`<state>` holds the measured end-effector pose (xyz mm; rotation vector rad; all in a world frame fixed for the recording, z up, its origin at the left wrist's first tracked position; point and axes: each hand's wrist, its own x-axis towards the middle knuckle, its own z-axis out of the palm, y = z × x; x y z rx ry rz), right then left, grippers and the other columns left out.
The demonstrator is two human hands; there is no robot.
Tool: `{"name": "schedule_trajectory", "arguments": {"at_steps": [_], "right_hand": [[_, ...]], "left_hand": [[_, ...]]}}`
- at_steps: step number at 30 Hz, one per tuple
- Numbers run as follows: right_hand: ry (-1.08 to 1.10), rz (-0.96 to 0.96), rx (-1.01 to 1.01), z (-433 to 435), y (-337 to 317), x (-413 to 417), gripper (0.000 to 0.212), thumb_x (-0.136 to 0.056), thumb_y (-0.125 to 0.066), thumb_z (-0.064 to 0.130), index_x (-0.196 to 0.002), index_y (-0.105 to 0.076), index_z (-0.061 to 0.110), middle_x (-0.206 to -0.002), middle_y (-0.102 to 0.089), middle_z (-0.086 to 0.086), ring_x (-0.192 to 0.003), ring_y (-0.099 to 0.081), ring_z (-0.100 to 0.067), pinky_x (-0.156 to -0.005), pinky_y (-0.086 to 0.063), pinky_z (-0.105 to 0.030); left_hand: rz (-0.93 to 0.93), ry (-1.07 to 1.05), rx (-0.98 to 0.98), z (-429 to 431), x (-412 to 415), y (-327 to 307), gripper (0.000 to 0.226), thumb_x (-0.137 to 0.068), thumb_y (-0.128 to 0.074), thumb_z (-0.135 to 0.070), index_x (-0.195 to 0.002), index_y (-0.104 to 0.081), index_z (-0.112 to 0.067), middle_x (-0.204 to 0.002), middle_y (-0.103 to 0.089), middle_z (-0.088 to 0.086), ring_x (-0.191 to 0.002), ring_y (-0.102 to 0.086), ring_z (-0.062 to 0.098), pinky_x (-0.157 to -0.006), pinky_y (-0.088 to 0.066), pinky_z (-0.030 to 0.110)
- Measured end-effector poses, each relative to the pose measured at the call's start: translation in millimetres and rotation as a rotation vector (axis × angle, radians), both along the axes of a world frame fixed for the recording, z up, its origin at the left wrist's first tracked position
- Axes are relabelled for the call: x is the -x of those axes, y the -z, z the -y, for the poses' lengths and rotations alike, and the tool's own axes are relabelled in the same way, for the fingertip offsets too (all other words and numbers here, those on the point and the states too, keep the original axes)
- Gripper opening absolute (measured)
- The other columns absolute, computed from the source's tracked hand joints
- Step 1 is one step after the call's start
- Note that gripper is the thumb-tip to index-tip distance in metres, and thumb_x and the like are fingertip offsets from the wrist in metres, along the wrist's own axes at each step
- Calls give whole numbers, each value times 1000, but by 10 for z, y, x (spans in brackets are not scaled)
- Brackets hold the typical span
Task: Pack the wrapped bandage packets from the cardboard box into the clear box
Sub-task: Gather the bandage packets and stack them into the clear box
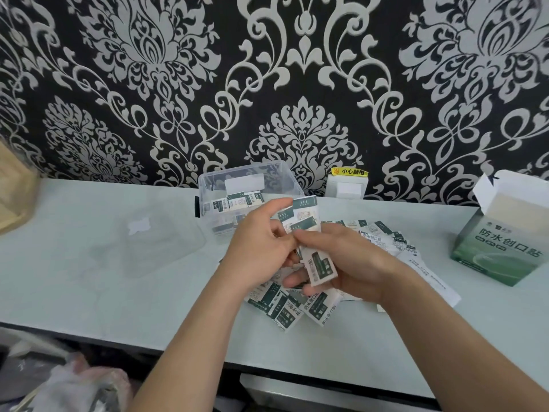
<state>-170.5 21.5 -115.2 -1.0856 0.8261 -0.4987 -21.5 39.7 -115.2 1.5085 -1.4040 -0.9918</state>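
Above middle of table (74,278), head view: left hand (261,248) and right hand (350,260) both curled round bunch of bandage packets (320,267) held between them. Step in hand, by my guess: gathering bunch for clear box (208,188), which stands just beyond hands, few packets inside. Loose pile (297,310) lies under hands. Cardboard box (502,251) stands open, well apart at right. Next move likely calls for lifting bunch over box wall and laying it flat. Hidden: most fingertips behind packets, clear box floor, cardboard box contents. Packet count unclear.
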Motion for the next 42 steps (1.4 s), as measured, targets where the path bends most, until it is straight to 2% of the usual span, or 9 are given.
{"name": "schedule_trajectory", "arguments": {"at_steps": [3, 7, 9, 11, 13, 17, 23, 34, 42], "right_hand": [[13, 2, -2, 39, -16, 50, 18, -101, -47, 14, -107, -63, 9, -90, -71, -16, -58, -64, -19, -44, -51, -24], [150, -75, 65, 133, -19, 129, 18, -102, -43, 12, -110, -59, 9, -76, -68, -14, -48, -47, -14, -41, -37, -23], [209, -174, 136, 165, -25, 187, 17, -102, -43, 17, -107, -58, 9, -68, -62, -8, -46, -45, -13, -41, -33, -22], [238, -257, 193, 170, -31, 215, 18, -102, -44, 21, -102, -58, 9, -66, -59, -6, -46, -45, -13, -42, -32, -22], [257, -308, 226, 149, -25, 198, 21, -102, -44, 24, -96, -59, 10, -67, -61, -8, -50, -51, -15, -43, -39, -24], [268, -319, 248, 132, 12, 168, 22, -102, -44, 19, -97, -58, 3, -70, -65, -12, -65, -64, -23, -69, -59, -40], [273, -340, 277, 142, 45, 143, 24, -100, -44, 13, -105, -57, -7, -72, -64, -10, -57, -51, -17, -50, -42, -27], [268, -301, 138, 118, 83, 63, 19, -100, -46, 21, -107, -55, 6, -72, -56, -9, -53, -44, -16, -42, -36, -22], [307, -218, 40, 110, 127, 21, 17, -102, -45, 23, -109, -53, 9, -67, -56, -8, -50, -46, -17, -41, -39, -23]], "left_hand": [[61, -58, 65, -5, -40, 11, 34, -91, -64, -9, -117, -61, -30, -73, -67, -3, -55, -64, 10, -62, -58, 33], [408, -57, 139, -7, -183, 59, 25, -85, -71, -26, -106, -67, -39, -81, -65, -14, -62, -54, -3, -67, -47, 25], [627, 88, 18, -28, -184, 85, 36, -81, -74, -36, -115, -64, -39, -101, -66, -18, -81, -54, -6, -77, -46, 27], [794, 193, -49, -9, -158, 138, 53, -80, -74, -41, -130, -57, -34, -126, -59, -12, -113, -51, 10, -97, -44, 36], [858, 202, -50, 6, -148, 164, 56, -83, -71, -41, -135, -52, -29, -133, -56, -7, -124, -45, 19, -103, -40, 39], [950, 69, -29, 38, -211, 205, 30, -90, -62, -28, -120, -62, -24, -115, -66, 0, -110, -56, 25, -86, -45, 32], [1066, -38, 60, 114, -209, 266, 11, -89, -56, -17, -85, -65, -18, -85, -68, 4, -83, -61, 27, -67, -49, 34], [991, -19, 43, 146, -275, 275, 12, -84, -67, -31, -88, -68, -19, -85, -68, -1, -85, -63, 25, -68, -46, 31], [1114, -63, 96, 166, -204, 295, 15, -83, -52, -10, -81, -66, -14, -80, -68, 10, -74, -60, 33, -62, -48, 35]]}}
